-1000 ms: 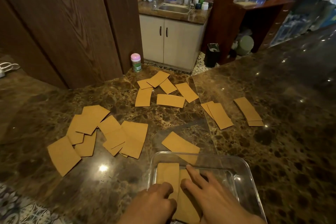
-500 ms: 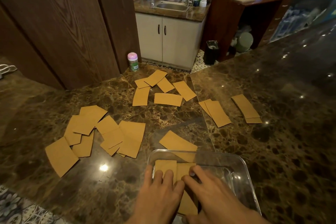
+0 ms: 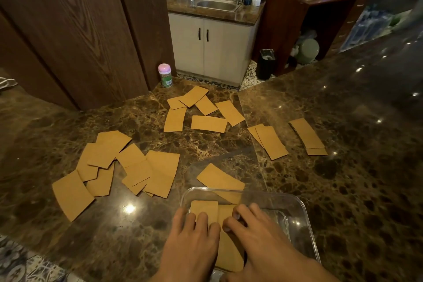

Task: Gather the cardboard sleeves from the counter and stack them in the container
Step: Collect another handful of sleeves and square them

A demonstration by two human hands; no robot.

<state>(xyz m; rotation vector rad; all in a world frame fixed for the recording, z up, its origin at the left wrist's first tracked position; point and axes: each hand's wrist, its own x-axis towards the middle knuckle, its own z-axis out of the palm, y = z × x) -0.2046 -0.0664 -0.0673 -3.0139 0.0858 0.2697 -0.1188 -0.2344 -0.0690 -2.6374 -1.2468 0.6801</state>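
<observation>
Both grips slack: left hand (image 3: 194, 247) and right hand (image 3: 263, 242) press sleeves (image 3: 203, 208) flat in the container (image 3: 274, 194), likely squaring the stack.

The left hand (image 3: 194, 240) now lies flat, fingers stretched over the sleeves (image 3: 203, 209) beneath it — a second ago they were curled. The right hand (image 3: 258, 236) draws its fingertips in beside it.

A clear rectangular container (image 3: 270, 195) sits on the tabletop (image 3: 343, 190), with flat tan cardboard sleeves (image 3: 204, 209) lying side by side inside it. A single sleeve (image 3: 219, 177) lies against the container's far rim. Loose sleeves (image 3: 160, 167) lie in overlapping clusters to the container's left and beyond it.
</observation>
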